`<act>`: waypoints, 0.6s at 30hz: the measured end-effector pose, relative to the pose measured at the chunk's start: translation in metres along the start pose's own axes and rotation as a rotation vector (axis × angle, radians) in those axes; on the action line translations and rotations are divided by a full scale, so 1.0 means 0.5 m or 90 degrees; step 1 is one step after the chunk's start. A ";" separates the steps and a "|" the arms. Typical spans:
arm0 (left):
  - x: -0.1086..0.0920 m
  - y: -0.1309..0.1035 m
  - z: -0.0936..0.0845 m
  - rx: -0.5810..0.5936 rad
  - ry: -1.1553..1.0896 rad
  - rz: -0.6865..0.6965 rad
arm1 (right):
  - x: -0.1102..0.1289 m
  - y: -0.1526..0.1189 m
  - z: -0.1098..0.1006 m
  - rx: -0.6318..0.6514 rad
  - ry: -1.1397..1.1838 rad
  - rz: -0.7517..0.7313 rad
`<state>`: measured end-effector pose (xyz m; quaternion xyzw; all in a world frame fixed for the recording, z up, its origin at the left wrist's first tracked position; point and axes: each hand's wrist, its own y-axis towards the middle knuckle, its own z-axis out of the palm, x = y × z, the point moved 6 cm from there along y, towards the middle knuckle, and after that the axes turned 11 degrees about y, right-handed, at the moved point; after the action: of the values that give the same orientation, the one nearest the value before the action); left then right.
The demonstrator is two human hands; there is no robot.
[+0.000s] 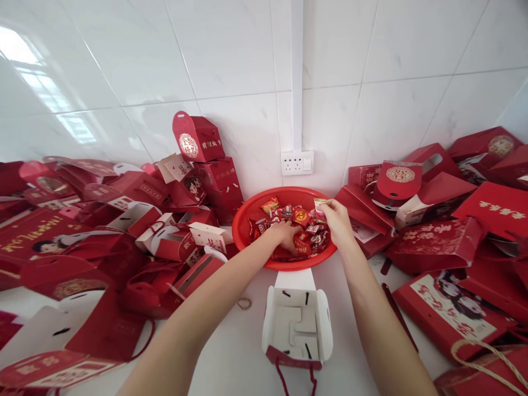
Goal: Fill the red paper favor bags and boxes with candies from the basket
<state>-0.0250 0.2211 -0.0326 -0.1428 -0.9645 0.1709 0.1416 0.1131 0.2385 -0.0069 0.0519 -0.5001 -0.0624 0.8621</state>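
A red plastic basket [243,242] stands against the wall with a heap of small wrapped candies [303,216] in it, mostly red. My left hand [284,235] reaches down into the heap, its fingers apart and touching the wrappers; the fingertips are partly hidden. Over the basket's right rim, my right hand [336,217] is closed in a pinch on a small wrapped candy [320,203] with a gold and pale wrapper. Between my forearms sits an open paper gift box [299,322], white and bare inside, with a dark red cord handle at its near side.
Many red gift boxes lie piled at the left [136,190] and at the right [437,242]. Two boxes are stacked by the wall [220,176]. A twisted cord loop [244,303] lies on the white tabletop [231,352]. A wall socket [297,163] is above the basket.
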 end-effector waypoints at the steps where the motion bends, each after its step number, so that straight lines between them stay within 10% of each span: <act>1: 0.002 0.001 -0.001 0.000 -0.002 0.001 | 0.000 0.000 0.000 0.001 -0.001 0.000; 18: 0.006 0.016 0.004 -0.079 -0.035 0.065 | -0.004 0.002 -0.002 0.016 -0.012 -0.011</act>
<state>-0.0266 0.2285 -0.0368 -0.1957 -0.9682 0.1220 0.0972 0.1134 0.2398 -0.0090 0.0663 -0.5084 -0.0643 0.8562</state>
